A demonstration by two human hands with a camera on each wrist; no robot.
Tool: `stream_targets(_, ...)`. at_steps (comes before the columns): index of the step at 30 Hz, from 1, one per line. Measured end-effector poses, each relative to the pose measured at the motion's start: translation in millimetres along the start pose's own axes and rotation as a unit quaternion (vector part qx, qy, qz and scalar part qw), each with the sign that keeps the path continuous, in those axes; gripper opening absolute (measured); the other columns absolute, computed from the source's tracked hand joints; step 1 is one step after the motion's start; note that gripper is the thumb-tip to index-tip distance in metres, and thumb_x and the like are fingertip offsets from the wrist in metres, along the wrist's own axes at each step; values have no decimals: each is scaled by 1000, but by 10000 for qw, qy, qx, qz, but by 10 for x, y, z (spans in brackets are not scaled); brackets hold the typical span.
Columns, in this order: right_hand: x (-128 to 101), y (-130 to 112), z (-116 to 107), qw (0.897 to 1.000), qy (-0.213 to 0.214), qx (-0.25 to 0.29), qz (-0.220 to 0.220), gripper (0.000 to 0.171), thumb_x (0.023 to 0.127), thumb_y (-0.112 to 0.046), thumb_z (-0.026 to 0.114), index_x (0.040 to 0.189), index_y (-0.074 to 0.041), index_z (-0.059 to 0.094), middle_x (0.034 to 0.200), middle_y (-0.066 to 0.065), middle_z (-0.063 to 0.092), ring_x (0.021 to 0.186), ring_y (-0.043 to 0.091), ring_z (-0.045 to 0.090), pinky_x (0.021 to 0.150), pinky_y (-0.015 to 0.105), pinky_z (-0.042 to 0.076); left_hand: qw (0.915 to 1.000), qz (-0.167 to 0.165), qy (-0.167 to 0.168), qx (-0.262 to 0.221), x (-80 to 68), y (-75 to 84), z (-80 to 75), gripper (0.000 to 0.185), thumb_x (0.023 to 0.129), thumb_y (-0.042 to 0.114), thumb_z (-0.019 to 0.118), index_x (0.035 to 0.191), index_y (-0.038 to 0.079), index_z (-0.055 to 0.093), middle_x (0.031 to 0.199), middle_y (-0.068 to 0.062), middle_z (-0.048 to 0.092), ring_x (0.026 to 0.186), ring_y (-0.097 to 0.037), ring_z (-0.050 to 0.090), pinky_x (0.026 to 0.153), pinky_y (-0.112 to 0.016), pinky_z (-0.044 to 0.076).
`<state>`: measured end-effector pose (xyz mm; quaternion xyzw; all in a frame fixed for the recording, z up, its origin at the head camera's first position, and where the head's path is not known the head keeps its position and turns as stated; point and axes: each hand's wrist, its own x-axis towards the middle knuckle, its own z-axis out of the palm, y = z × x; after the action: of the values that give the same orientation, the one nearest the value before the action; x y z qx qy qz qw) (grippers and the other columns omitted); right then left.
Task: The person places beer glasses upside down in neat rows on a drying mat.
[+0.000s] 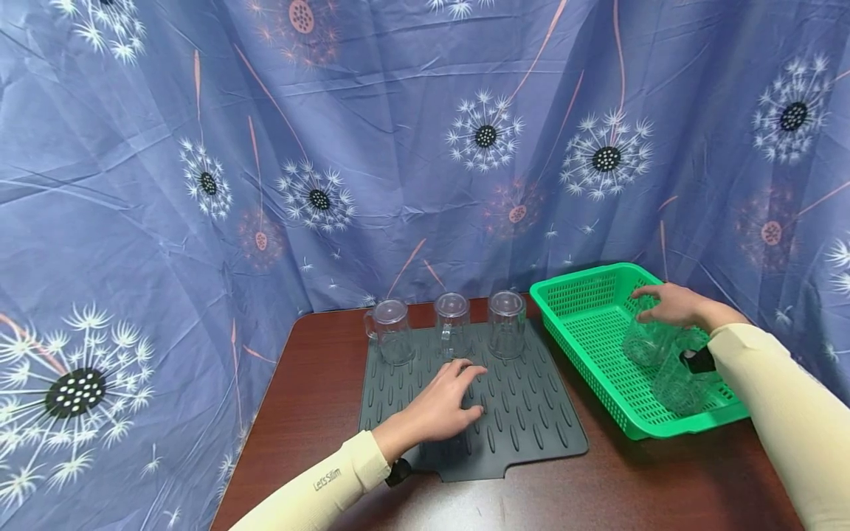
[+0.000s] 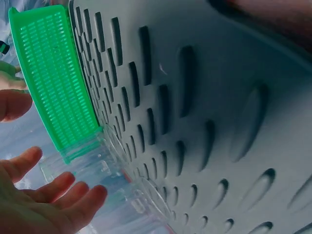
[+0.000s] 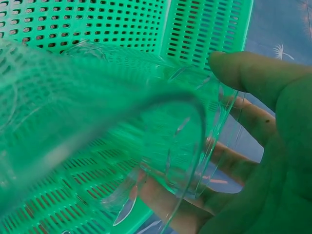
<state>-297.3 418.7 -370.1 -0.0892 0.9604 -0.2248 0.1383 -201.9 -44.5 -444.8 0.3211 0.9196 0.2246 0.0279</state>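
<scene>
Two clear plastic cups lie inside the green perforated plastic basket (image 1: 584, 310), and the right hand (image 1: 671, 304) curls its fingers and thumb around the upper one, a clear plastic cup (image 1: 643, 341) sitting directly beneath the palm. In the right wrist view that cup (image 3: 180, 141) lies tilted, its long axis slanting across the basket floor with the round rim turned toward the palm (thumb over the top, fingers below). Just below the grip, toward the basket's near end, lies the second clear cup (image 1: 677, 383), also on its side.

Well apart from the grip, the left hand (image 1: 441, 405) rests with relaxed, spread fingers on the dark grey ribbed rubber drying mat (image 1: 531, 435), holding nothing. Beyond its fingertips, three clear plastic mugs (image 1: 451, 326) stand upside down in a row along the mat's far edge.
</scene>
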Motion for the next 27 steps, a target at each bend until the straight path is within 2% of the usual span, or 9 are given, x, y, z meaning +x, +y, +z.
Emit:
stream_targets(1,6,8,3,9999,3,105,25,62,95,-24,64,144,8,41,133,48,39,48,11,26,47,32,37,10000,-36,-27,-19,-11,-12,2,57,96,32,65,150,25,45,152,-5,43,139,-22,43,105,-45,46)
stream_targets(4,20,29,12,9999,52,153,-13,62,95,-24,65,143,8,42,134,48,36,48,10,25,47,31,35,9998,-128,-129,-32,-40,-51,13,56,96,32,65,148,23,47,150,-5,45,137,-23,44,104,-46,46)
stream_targets(7,27,36,13,9999,83,118,-60,63,94,-24,66,142,9,43,138,48,33,54,14,35,49,34,36,9996,-183,-213,22,-79,-95,30,56,95,31,66,147,20,49,149,-8,46,136,-25,45,104,-48,46)
stream_targets(9,29,30,9,9999,92,32,-73,62,94,-24,67,141,9,43,140,49,30,64,21,47,53,36,38,9993,-241,-273,87,-107,-123,43,56,95,32,67,147,18,50,149,-10,47,137,-27,44,105,-49,45)
stream_targets(11,33,26,7,9999,96,-16,-55,62,94,-24,67,141,10,43,141,49,29,76,27,54,56,37,39,9989,-307,-330,122,-134,-160,60,57,94,33,68,147,18,51,149,-11,47,138,-27,44,105,-50,45)
stream_targets(14,50,35,18,9999,127,22,-13,62,93,-24,68,140,9,44,137,48,33,66,23,50,53,36,39,9982,-423,-411,138,-169,-217,87,59,94,34,69,147,18,50,150,-12,46,139,-28,43,106,-50,45)
stream_targets(16,62,46,30,9998,155,90,14,62,92,-25,68,140,8,45,134,47,35,55,16,38,49,34,37,9976,-495,-467,158,-186,-256,104,60,93,35,69,147,19,50,151,-12,45,140,-28,41,106,-51,44)
stream_targets(18,68,53,38,9998,189,110,19,62,92,-26,68,139,8,45,131,45,38,51,11,27,47,33,36,9969,-565,-505,204,-202,-291,117,61,93,37,70,147,19,50,152,-13,44,142,-28,40,108,-51,43)
stream_targets(27,65,5,41,9996,259,86,-3,61,90,-26,69,136,8,48,122,42,45,50,10,26,46,33,37,9940,-864,-548,386,-278,-450,164,69,84,41,79,144,19,53,153,-15,43,142,-33,39,110,-54,40)
